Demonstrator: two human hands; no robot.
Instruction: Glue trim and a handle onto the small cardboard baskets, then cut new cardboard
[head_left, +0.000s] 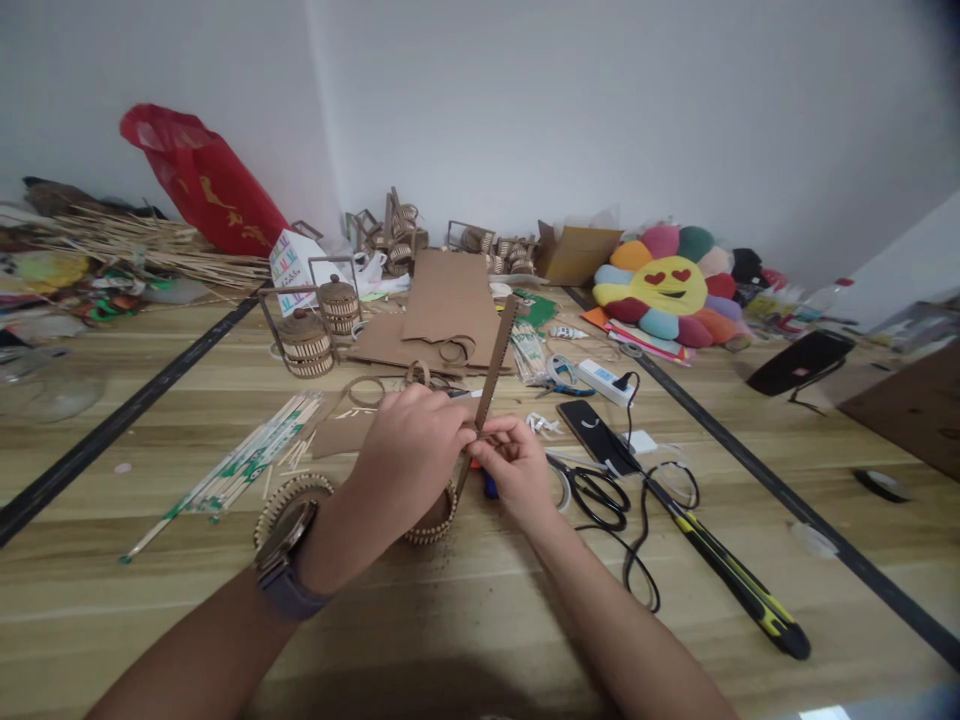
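Note:
A narrow brown cardboard strip [498, 355] with a row of small marks along its edge slants up between my hands. My left hand [412, 445] reaches over it, fingers pinched at its lower part. From the other side my right hand [519, 465] pinches the same spot with thumb and forefinger. Exactly what lies between the fingertips is partly hidden. Beneath my left hand is a round cardboard piece [433, 530] edged with short sticks. A similar stick-rimmed ring [271, 505] lies behind my left wrist, partly covered by the watch.
Bagged sticks [251, 455] lie left, near two small handled baskets [302, 345]. Cardboard sheets [448, 290] are at the back. On the right are black scissors [604, 497], a phone [592, 432], a cable, a power strip [604, 380] and a yellow-black utility knife [739, 580].

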